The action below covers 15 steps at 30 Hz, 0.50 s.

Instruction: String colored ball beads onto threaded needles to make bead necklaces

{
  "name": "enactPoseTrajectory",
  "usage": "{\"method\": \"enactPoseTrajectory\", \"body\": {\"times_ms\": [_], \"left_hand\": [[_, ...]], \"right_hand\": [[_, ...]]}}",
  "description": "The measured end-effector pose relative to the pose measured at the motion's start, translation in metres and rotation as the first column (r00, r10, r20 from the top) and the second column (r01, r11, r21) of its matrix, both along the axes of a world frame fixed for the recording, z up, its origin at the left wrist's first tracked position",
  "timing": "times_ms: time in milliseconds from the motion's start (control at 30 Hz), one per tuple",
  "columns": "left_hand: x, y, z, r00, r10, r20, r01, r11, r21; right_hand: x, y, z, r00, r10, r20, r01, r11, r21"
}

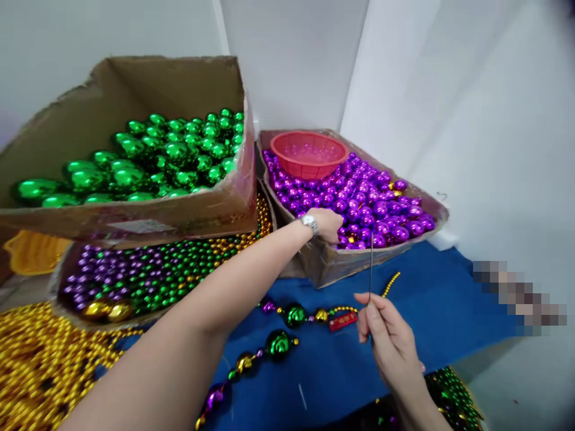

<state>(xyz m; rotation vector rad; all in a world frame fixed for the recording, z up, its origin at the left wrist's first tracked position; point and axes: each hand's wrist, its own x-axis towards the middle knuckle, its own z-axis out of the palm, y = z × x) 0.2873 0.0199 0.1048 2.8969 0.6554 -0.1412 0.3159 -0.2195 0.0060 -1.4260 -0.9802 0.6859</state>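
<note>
My left hand (327,224) reaches into a cardboard box (332,266) full of shiny purple balls (372,200), its fingers buried among them at the near edge. My right hand (381,335) is pinched on a long thin needle (371,266) that stands upright over the blue cloth (440,311). A partly strung bead strand (287,326) with green, gold and purple balls and a small red tag (342,322) lies on the cloth between my arms.
A red plastic basket (309,154) sits on the purple balls. A large box of green balls (148,158) rests above a box of mixed small beads (148,275). Gold bead strands (40,365) pile at left. White walls close off the back and right.
</note>
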Motion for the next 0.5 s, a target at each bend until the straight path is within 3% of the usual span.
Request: {"method": "enactPoseTrajectory", "body": {"times_ms": [200, 500], "left_hand": [[0.003, 0.006, -0.008, 0.994, -0.095, -0.062, 0.086, 0.986, -0.141], [-0.005, 0.014, -0.014, 0.991, -0.131, 0.015, 0.13, 0.949, -0.288]], "right_hand": [[-0.013, 0.002, -0.01, 1.0, -0.029, 0.01, 0.029, 0.998, 0.064], [-0.025, 0.005, -0.012, 0.996, 0.042, 0.085, -0.041, 0.999, -0.012]]}}
